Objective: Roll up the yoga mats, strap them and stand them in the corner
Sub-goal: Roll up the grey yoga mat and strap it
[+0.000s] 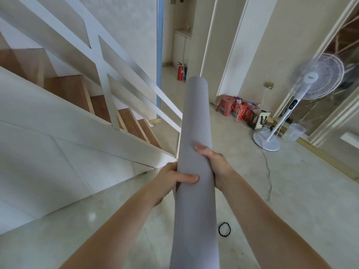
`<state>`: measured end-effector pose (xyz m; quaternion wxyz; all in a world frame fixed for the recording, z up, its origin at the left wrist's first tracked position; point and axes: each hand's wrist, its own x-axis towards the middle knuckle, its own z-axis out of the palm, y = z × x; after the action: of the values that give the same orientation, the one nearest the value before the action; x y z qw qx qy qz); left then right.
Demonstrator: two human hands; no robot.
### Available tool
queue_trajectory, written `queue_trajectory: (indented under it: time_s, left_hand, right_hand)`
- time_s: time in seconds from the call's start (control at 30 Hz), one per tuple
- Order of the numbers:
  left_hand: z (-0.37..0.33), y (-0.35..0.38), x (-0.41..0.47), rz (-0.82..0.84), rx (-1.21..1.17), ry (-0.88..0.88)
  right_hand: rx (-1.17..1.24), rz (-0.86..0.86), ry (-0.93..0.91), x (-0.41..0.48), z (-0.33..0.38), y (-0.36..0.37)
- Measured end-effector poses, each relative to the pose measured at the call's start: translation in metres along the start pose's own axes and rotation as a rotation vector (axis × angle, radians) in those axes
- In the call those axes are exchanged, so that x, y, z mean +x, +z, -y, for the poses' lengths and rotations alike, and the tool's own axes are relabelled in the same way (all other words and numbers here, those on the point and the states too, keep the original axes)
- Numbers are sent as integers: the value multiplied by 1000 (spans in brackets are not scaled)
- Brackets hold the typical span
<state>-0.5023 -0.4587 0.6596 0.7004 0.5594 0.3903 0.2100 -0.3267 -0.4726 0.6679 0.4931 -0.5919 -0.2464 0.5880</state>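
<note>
A grey yoga mat (195,117), rolled into a long tube, is held off the floor and points away from me toward the room. My left hand (175,178) grips the roll from the left, thumb across its top. From the right, my right hand (212,162) grips it a little farther up, thumb on the roll. No strap is visible around the mat. A black elastic loop (225,229) lies on the floor just right of the roll's near end.
A white staircase (81,105) with wooden steps and a slanted railing fills the left. A white standing fan (303,94) stands at the right, its cord trailing over the floor. A red stool (226,102) and boxes sit by the far wall, a fire extinguisher (180,71) beyond.
</note>
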Motion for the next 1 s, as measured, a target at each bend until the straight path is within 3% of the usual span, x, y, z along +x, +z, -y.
queue_trajectory:
  time_s: [0.1, 0.17, 0.27, 0.37, 0.43, 0.5, 0.57, 0.67, 0.8, 0.93, 1.0]
  left_hand:
    - [5, -1, -3, -176, 292, -64]
    - [16, 14, -10, -210, 415, -2]
    - [40, 39, -12, -215, 546, 5]
    - [47, 27, -11, -334, 263, 36]
    - [47, 11, -11, -243, -89, 70]
    - [42, 1, -13, -88, -276, 51]
    - [41, -2, -9, 25, -318, -4]
    - [37, -9, 1, 35, -106, -104]
    - [29, 1, -4, -116, 210, -137]
    - [28, -2, -7, -205, -165, -232]
    - [24, -14, 11, -308, -113, -206]
  right_hand:
    - [-202, -275, -13, 13, -9, 5]
    - [-291, -416, -23, 18, -18, 17]
    - [-345, -454, 17, 21, -36, 41]
    - [-290, -340, -15, 24, -53, 36]
    - [-209, -224, 37, 22, -46, 20]
    - [-145, -35, 91, 19, -36, 5]
    - [-51, 82, 79, 17, -27, 0]
    - [-53, -116, 49, 22, -31, 1]
    - [-410, -446, 40, 25, -51, 18]
    - [-828, -425, 71, 10, -67, 45]
    - [-993, -391, 9, 3, -80, 54]
